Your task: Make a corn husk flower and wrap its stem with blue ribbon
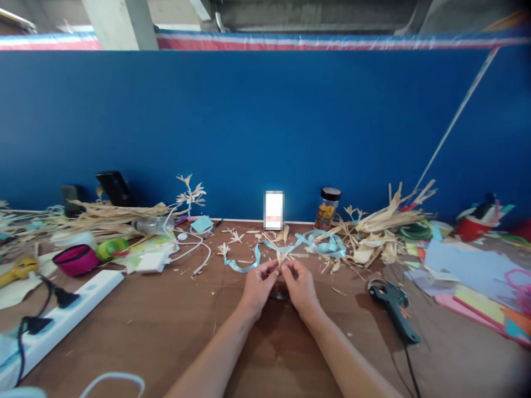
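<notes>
Both my hands meet at the middle of the brown table [166,331]. My left hand [261,282] pinches the lower part of a small flower of dried corn husk [281,257]. From the other side, my right hand [299,282] closes its fingertips on the same flower. Its pale petals point up above my fingers; the base is hidden. Behind my hands a light blue ribbon [243,269] curls across the table, with its loose coils [327,243] to the right. A dark, partly hidden object [280,296] lies under my hands.
A glue gun [392,309] lies at right, its cord running forward. A power strip [89,298] with plugs lies at left. Husk bundles [385,221], a black-lidded jar [327,207] and a blurred-out upright screen [274,210] stand along the blue partition [265,121]. Coloured paper [460,265] lies far right.
</notes>
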### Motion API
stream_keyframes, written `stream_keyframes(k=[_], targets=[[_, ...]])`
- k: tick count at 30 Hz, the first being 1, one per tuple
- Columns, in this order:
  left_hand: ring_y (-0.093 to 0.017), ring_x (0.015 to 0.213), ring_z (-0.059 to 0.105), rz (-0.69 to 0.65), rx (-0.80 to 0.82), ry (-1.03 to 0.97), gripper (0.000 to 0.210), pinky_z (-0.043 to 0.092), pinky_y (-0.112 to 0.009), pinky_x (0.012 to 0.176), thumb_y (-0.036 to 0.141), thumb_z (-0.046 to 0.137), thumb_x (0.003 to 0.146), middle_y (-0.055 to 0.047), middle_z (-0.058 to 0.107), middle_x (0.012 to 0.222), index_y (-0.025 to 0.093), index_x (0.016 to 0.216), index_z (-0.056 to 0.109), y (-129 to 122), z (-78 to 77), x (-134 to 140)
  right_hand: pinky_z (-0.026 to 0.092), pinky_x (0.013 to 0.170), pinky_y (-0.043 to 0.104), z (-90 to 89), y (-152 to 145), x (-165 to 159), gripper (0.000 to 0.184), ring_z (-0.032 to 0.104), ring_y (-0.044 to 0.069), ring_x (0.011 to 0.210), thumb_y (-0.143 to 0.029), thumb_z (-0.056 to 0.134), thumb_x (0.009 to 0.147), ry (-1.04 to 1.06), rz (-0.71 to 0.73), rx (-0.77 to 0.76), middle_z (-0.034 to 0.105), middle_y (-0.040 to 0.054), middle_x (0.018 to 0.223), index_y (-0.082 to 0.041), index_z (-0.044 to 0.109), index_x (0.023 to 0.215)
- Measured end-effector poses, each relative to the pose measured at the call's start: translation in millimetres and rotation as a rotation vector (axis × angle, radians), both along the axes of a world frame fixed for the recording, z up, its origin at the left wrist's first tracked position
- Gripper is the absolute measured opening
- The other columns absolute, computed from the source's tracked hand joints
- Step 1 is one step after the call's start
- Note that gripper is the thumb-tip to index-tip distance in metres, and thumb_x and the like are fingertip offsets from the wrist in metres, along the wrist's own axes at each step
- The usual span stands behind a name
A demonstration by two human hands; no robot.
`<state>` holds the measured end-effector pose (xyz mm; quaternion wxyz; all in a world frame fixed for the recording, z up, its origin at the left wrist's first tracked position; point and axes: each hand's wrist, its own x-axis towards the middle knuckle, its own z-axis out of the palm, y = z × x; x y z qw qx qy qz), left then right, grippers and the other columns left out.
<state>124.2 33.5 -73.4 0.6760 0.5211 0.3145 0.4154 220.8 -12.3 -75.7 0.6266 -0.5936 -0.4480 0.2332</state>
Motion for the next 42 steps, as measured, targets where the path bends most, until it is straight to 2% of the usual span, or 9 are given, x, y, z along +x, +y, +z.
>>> stream_keyframes(k=[7,12,19,26,31,35,40,42], targets=[[-0.007,0.049,0.047,-0.025,-0.021,-0.019,0.040,0.038,-0.019,0.048,0.031,0.065,0.062,-0.002,0.064,0.071,0.014,0.098,0.061,2,-4.1,0,0.044,0.059,0.025,1.1,0,0,0.019,0.056,0.015,0.061,-0.033,0.049,0.075,0.021,0.010,-0.007,0.062,0.0024,0.066,-0.015,0.056,0.074],[-0.007,0.048,0.047,-0.034,-0.036,-0.010,0.042,0.038,-0.019,0.047,0.032,0.067,0.060,-0.002,0.063,0.067,0.012,0.097,0.059,0,-0.8,0,0.044,0.056,0.024,-1.8,1,0,0.021,0.056,0.014,0.059,-0.036,0.050,0.074,0.102,0.017,-0.010,0.062,0.0018,0.065,-0.015,0.056,0.074],[-0.006,0.045,0.044,-0.038,-0.028,0.035,0.029,0.036,-0.018,0.044,0.033,0.066,0.060,-0.001,0.058,0.061,0.011,0.079,0.062,-1,-0.6,0,0.041,0.050,0.023,-4.4,3,2,0.025,0.053,0.013,0.054,-0.039,0.050,0.073,0.126,-0.027,-0.029,0.059,0.0004,0.060,-0.015,0.056,0.072],[-0.006,0.046,0.043,-0.051,0.023,0.074,0.029,0.034,-0.017,0.044,0.035,0.063,0.063,-0.001,0.059,0.061,0.012,0.079,0.064,1,-0.6,-2,0.042,0.058,0.023,3.3,0,0,0.019,0.053,0.013,0.060,-0.032,0.047,0.076,-0.033,-0.025,0.026,0.059,0.0010,0.064,-0.016,0.056,0.072],[-0.006,0.045,0.044,0.113,0.052,0.084,0.032,0.036,-0.018,0.045,0.035,0.064,0.061,0.000,0.060,0.063,0.012,0.083,0.063,5,-2.7,-3,0.041,0.058,0.023,9.4,-6,0,0.015,0.053,0.013,0.061,-0.027,0.044,0.078,-0.181,-0.053,0.034,0.059,0.0014,0.069,-0.017,0.055,0.080],[-0.010,0.053,0.052,0.193,0.095,0.088,0.037,0.040,-0.020,0.049,0.037,0.063,0.061,-0.003,0.064,0.069,0.011,0.087,0.062,9,-6.4,-5,0.040,0.060,0.023,17.3,-10,-6,0.014,0.052,0.013,0.062,-0.024,0.044,0.078,-0.318,-0.068,0.032,0.059,0.0019,0.071,-0.018,0.056,0.080],[-0.018,0.070,0.060,0.226,0.048,0.058,0.041,0.046,-0.026,0.061,0.037,0.067,0.055,-0.008,0.067,0.082,0.010,0.085,0.062,15,-12.4,-6,0.039,0.065,0.023,37.1,-23,-23,0.012,0.053,0.014,0.070,-0.020,0.047,0.076,-0.505,0.073,0.017,0.060,0.0015,0.078,-0.020,0.058,0.081],[-0.017,0.066,0.059,0.266,0.058,0.085,0.039,0.045,-0.025,0.058,0.036,0.068,0.052,-0.009,0.067,0.078,0.010,0.080,0.063,19,-16.0,-5,0.039,0.065,0.022,44.0,-33,-31,0.011,0.053,0.013,0.071,-0.020,0.048,0.075,-0.582,0.166,-0.014,0.060,0.0012,0.080,-0.020,0.058,0.081]])
